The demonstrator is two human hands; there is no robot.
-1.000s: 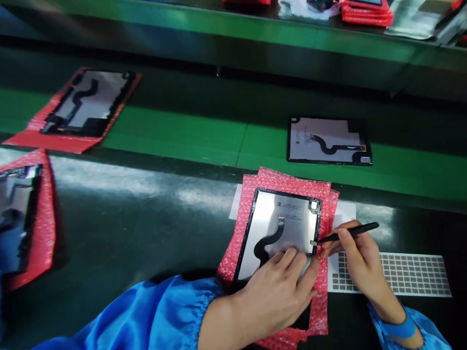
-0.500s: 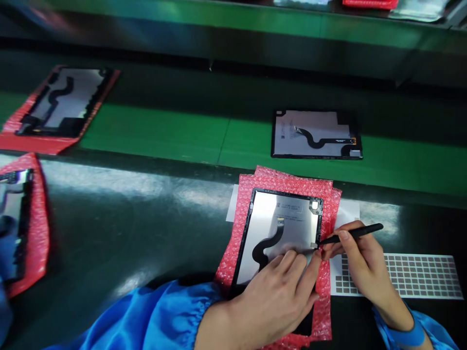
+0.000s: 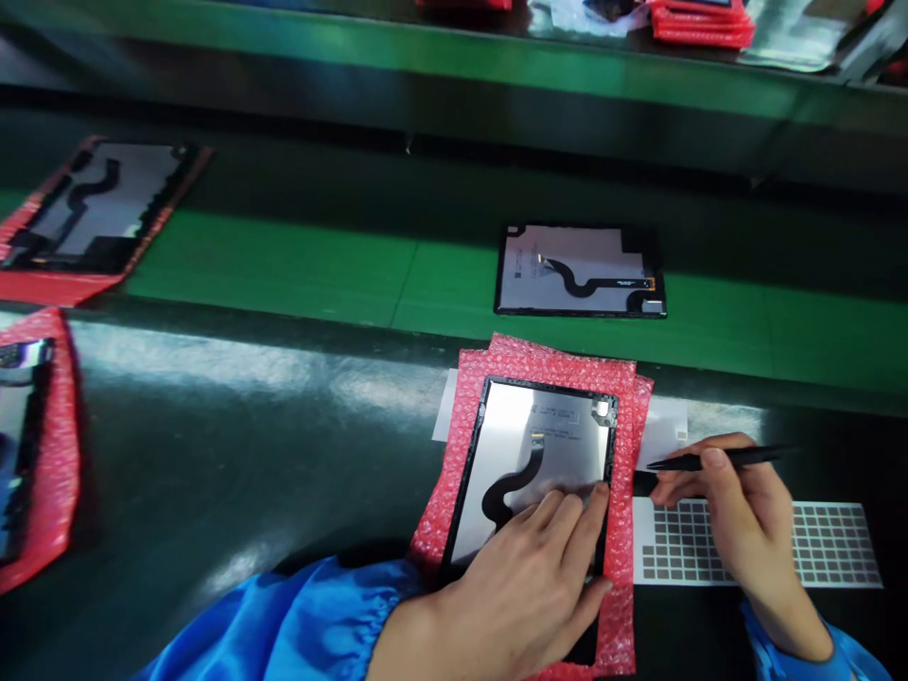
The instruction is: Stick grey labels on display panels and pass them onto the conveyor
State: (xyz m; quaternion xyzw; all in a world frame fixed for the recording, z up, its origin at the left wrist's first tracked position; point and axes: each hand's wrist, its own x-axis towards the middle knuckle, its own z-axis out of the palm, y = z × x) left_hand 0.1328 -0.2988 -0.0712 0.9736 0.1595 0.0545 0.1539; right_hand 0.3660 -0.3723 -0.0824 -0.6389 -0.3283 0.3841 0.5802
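Observation:
A tablet display panel (image 3: 511, 402), back side up with a curved black flex cable (image 3: 512, 482), lies on red bubble wrap (image 3: 620, 605) in front of me. My left hand (image 3: 521, 586) rests over its lower part, fingers stretched out, the index fingertip pressing at the right edge. To the right of the panel, my right hand (image 3: 744, 506) grips slim black tweezers (image 3: 688, 462), their tip pointing left. Below and behind that hand lies a white sheet with rows of small grey stickers (image 3: 827, 544). The tweezers' tip is apart from the panel.
Another display panel (image 3: 582, 270) lies on the green strip beyond. At far left, one panel (image 3: 106, 203) lies on red wrap, and a second (image 3: 21, 435) sits nearer on red bubble wrap (image 3: 61, 473). A shelf at the back holds red bubble-wrap packs (image 3: 699, 28).
My right hand has drawn the tweezers away from the panel's right edge toward the right. The left index fingertip now presses near where the tip was. The view has shifted slightly.

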